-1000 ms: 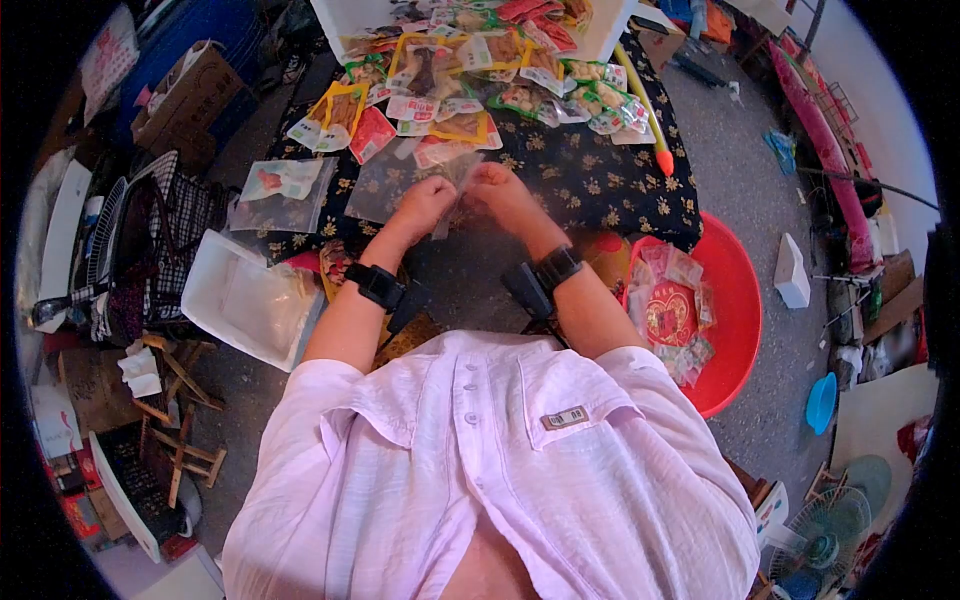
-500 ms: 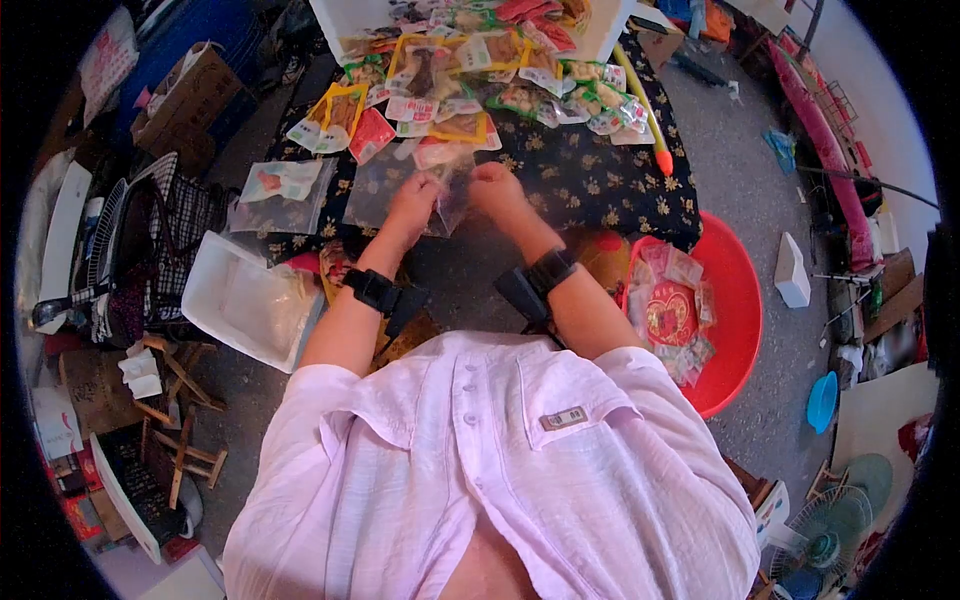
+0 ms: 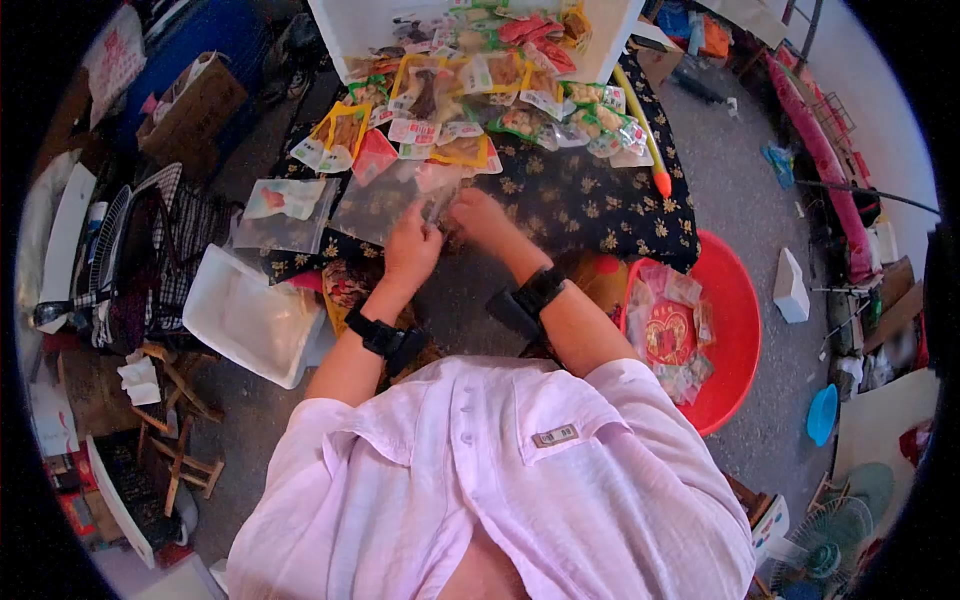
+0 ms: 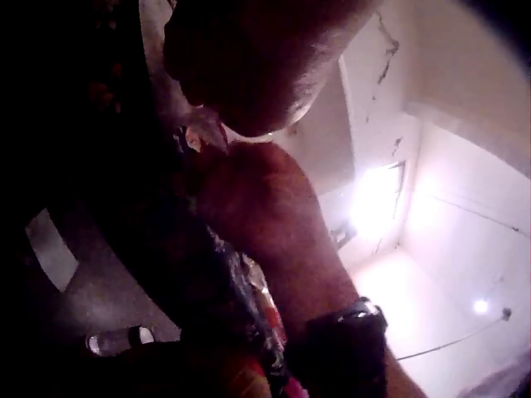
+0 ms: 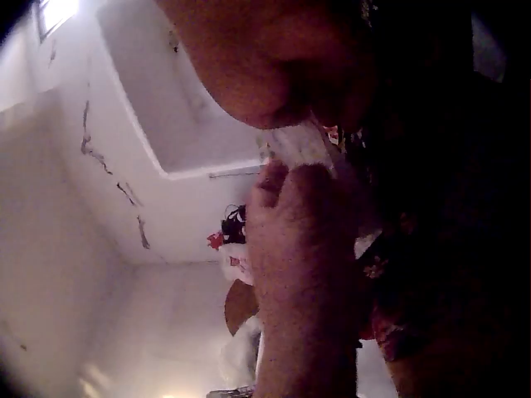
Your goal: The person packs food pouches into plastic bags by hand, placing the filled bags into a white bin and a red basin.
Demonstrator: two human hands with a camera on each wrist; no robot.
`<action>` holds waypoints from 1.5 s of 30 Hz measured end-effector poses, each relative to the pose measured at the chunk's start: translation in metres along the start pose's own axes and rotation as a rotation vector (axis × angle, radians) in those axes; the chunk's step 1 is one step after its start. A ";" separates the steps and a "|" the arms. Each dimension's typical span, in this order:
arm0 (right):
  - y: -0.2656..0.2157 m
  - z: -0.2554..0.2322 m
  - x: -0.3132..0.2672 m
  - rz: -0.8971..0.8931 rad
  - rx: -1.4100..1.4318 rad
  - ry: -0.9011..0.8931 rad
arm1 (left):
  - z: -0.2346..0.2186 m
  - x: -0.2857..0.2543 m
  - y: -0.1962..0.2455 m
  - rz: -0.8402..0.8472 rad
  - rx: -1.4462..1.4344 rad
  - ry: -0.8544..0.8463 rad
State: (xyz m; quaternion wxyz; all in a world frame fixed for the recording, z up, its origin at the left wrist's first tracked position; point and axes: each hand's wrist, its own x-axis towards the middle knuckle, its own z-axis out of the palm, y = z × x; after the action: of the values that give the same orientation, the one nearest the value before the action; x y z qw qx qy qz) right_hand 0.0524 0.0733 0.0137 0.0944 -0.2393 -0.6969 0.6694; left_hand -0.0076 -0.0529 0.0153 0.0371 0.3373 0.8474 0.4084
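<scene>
Close together at the near edge of the cloth-covered table (image 3: 570,200), both hands work on a clear plastic bag (image 3: 437,206). My left hand (image 3: 411,248) grips it with curled fingers, the thumb up on the right. From the other side my right hand (image 3: 487,222) pinches the bag, its fingertips partly hidden. In the right wrist view, clear plastic (image 5: 300,146) stretches between the two hands. Another clear, flat bag (image 3: 362,213) lies beside the left hand. Farther left is a zip bag (image 3: 270,232) with a white packet (image 3: 284,198) on or in it.
Colourful snack packets (image 3: 462,150) spill from a white foam box (image 3: 350,45) at the back. A yellow stick with an orange tip (image 3: 645,125) lies right of them. A red basin (image 3: 738,330) holding small packets stands at right, a white tub (image 3: 225,345) at left.
The left hand has drawn back toward the body and turned its thumb up. The right hand, apart from the left half a second ago, has come over to meet it at the bag.
</scene>
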 end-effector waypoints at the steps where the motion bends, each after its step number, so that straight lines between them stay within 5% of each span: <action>1: 0.001 -0.001 0.004 -0.022 -0.137 0.049 | -0.004 0.002 -0.002 0.043 0.038 0.037; 4: 0.000 -0.010 0.016 -0.336 -0.364 0.003 | -0.015 0.011 -0.005 0.159 0.163 0.130; 8: -0.013 -0.026 0.035 -0.419 -0.523 0.009 | -0.006 0.012 -0.010 0.120 0.319 0.006; 14: 0.021 -0.014 0.100 -0.815 -1.103 0.401 | 0.009 0.007 -0.015 0.000 0.151 -0.017; 20: 0.010 -0.003 0.109 -0.783 -1.291 0.555 | 0.011 0.007 -0.017 -0.041 0.117 0.017; 23: 0.001 -0.008 0.107 -0.596 -1.255 0.356 | 0.008 0.007 -0.012 -0.050 0.099 0.020; 29: -0.035 -0.055 0.056 -0.426 -1.006 0.342 | 0.008 0.008 -0.005 -0.057 0.178 -0.040; 30: -0.040 -0.057 0.037 -0.511 -0.833 0.491 | 0.009 0.009 -0.004 -0.057 0.205 -0.056; 34: -0.018 -0.075 0.012 -0.235 0.565 0.214 | 0.015 0.011 0.004 -0.061 0.245 -0.159; 36: -0.001 -0.077 0.000 -0.450 0.233 0.224 | 0.017 0.014 0.010 -0.087 0.259 -0.195; 38: 0.013 -0.072 -0.003 -0.148 1.007 0.105 | 0.018 0.014 0.014 -0.101 0.255 -0.214; 40: 0.021 -0.059 -0.009 -0.473 0.254 0.297 | 0.019 0.014 0.016 -0.101 0.231 -0.207; 45: 0.023 -0.035 -0.011 -0.212 0.885 0.215 | 0.025 0.012 0.014 -0.067 0.183 -0.136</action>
State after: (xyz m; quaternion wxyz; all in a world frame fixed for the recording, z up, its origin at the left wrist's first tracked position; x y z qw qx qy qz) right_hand 0.0830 0.0988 -0.0042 0.3269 -0.1716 -0.3511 0.8605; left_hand -0.0003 -0.0224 0.0113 0.0771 0.3376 0.8875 0.3040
